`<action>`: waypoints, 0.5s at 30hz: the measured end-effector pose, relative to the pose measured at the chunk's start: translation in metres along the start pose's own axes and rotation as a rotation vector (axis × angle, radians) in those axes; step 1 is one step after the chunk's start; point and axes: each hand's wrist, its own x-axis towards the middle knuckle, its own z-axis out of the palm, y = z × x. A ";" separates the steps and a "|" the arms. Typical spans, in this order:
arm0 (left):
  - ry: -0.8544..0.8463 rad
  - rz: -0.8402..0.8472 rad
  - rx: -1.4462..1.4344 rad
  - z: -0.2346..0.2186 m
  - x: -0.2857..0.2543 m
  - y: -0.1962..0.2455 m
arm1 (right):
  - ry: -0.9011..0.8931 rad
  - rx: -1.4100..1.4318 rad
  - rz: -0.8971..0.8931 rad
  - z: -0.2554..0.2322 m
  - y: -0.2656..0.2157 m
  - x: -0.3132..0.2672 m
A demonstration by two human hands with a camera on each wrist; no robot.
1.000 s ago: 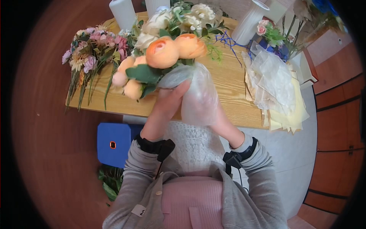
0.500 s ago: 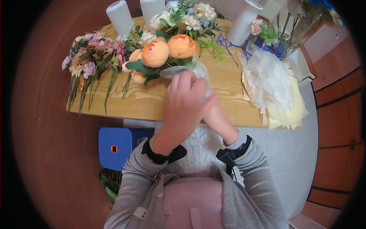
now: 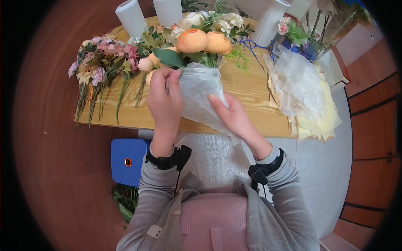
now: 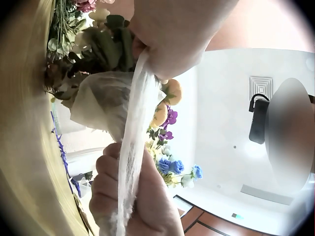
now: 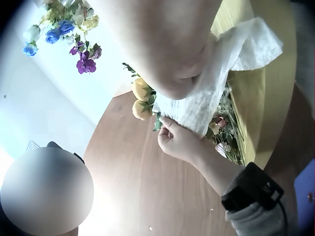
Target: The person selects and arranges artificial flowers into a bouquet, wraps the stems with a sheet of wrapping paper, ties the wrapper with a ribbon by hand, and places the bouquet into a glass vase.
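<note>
Evidently the step in hand is wrapping: a bunch of orange flowers (image 3: pixel 192 41) is held over the near half of the table, its blooms pointing to the far side, with a thin white wrapping sheet (image 3: pixel 197 94) drawn around its lower part. The left hand (image 3: pixel 164 94) is at the sheet's left upper edge, just below a broad green leaf (image 3: pixel 168 57), pinching that edge between thumb and curled fingers. Lower down and to the right, the right hand (image 3: pixel 234 115) grasps the gathered sheet — thumb across the front, fingers curled round behind in the left wrist view — and probably the stems too, though the sheet hides them. The next move seems to call for a steady right-hand grip while the left brings its edge round snugly, without creasing the film or crushing the petals. Beyond the orange blooms are white flowers (image 3: pixel 233 21); whether they belong to the same bunch I cannot tell. To the left on the wooden table (image 3: pixel 251 115) lies a pink and purple bunch (image 3: pixel 109 54), and to the right a pile of translucent sheets (image 3: pixel 299 83). Blue ties (image 3: pixel 252 45) lie toward the far right — near a white vase (image 3: pixel 270 23).
</note>
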 end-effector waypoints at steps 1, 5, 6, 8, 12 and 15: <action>-0.014 0.011 0.028 0.000 -0.001 -0.002 | 0.003 0.041 0.022 -0.001 0.001 0.000; 0.157 -0.065 0.066 -0.014 -0.013 0.017 | 0.046 0.064 0.041 -0.004 0.005 0.001; 0.188 0.173 0.172 -0.023 -0.022 0.026 | 0.052 0.064 0.044 -0.004 0.004 0.001; 0.039 0.478 0.225 -0.028 -0.035 0.041 | 0.081 -0.014 0.005 -0.003 0.001 0.004; -0.348 0.367 0.080 -0.005 -0.045 0.053 | 0.070 0.090 -0.018 0.007 0.017 0.009; -0.441 -0.068 0.138 0.010 -0.051 0.059 | 0.102 0.097 -0.194 0.016 0.016 0.005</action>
